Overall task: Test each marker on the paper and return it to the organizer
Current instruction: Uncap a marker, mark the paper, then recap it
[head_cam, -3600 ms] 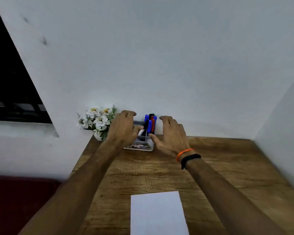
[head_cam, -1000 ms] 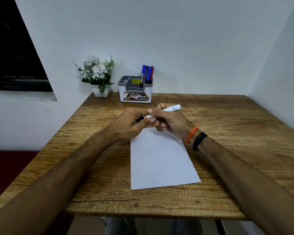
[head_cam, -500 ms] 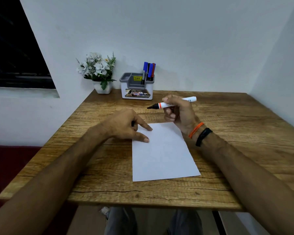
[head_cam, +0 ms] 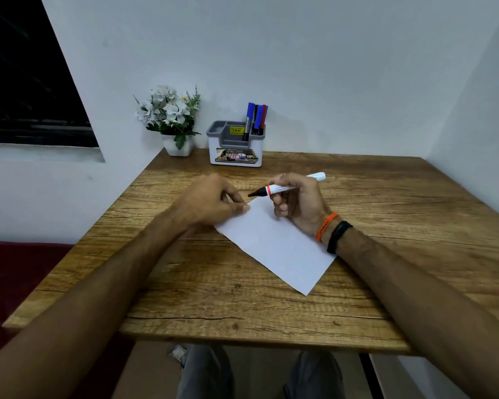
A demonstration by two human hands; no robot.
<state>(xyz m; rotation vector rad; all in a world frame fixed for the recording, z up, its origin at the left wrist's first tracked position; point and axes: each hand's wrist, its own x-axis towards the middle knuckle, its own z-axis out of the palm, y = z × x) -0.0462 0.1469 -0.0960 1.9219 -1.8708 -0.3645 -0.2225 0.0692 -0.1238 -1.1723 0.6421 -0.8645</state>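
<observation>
Since half a sec ago the paper (head_cam: 274, 243) has swung round; it was square to me, now it lies skewed w/ its far corner at abt 12 o'clock and its near corner toward 5 o'clock; my left hand (head_cam: 211, 204) has slid up to that far-left edge. Left fingers curl loosely, tips touching the paper's edge; whether they pinch it or just press I can't tell; the cap isn't visible in that hand. My right hand (head_cam: 296, 204) grips the uncapped marker (head_cam: 285, 188) btwn thumb and fingers; white barrel, orange band, black tip pointing to 9 o'clock, just above the paper's far corner, not on it. The organizer (head_cam: 235, 145) sits at 12 o'clock by the wall, well apart from both hands; other markers (head_cam: 257, 118) stand upright in its right compartment. The flower pot (head_cam: 177, 145) is just at the organizer's 9 o'clock; all on the wood table (head_cam: 386, 197).
</observation>
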